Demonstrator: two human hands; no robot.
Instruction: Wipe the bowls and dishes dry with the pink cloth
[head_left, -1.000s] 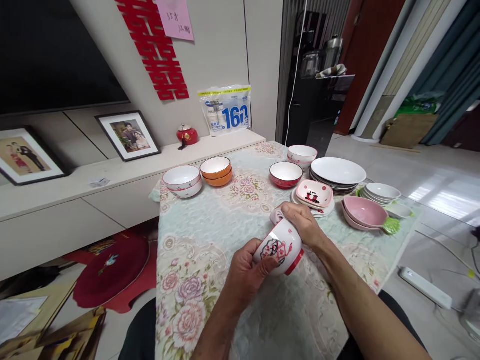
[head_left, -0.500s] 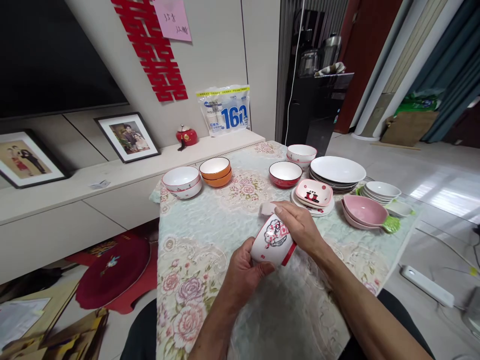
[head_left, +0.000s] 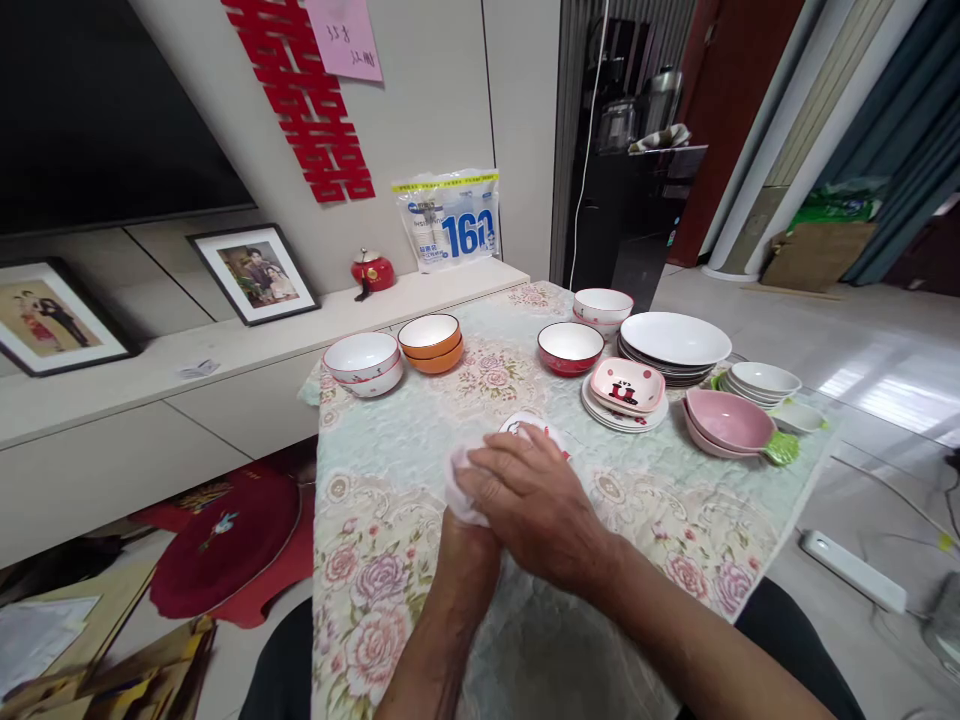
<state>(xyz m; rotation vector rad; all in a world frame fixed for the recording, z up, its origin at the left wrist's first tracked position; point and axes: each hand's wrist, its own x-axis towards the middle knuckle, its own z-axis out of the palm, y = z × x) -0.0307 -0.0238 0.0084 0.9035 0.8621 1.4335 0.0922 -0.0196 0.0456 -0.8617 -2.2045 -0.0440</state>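
Note:
A small white bowl [head_left: 527,422] with painted decoration and red trim is mostly covered by my hands above the table. My left hand [head_left: 469,560] is beneath it and appears closed around it, though its fingers are hidden. Laid across the bowl from the right, my right hand [head_left: 532,500] presses a crumpled white wiping cloth [head_left: 463,488] under its fingers. Whether that cloth is fabric or paper I cannot tell.
Around my hands on the flowered tablecloth [head_left: 375,570] stand white bowls [head_left: 364,365], orange bowls [head_left: 431,350], a red bowl [head_left: 570,350], large plates [head_left: 675,340], square cat dishes [head_left: 628,388] and pink dishes [head_left: 727,420]. A power strip [head_left: 855,572] lies on the floor.
My right hand has moved left and down over the bowl, carrying the cloth to its left side. The bowl has turned in my hands, and my left fingers have gone out of sight.

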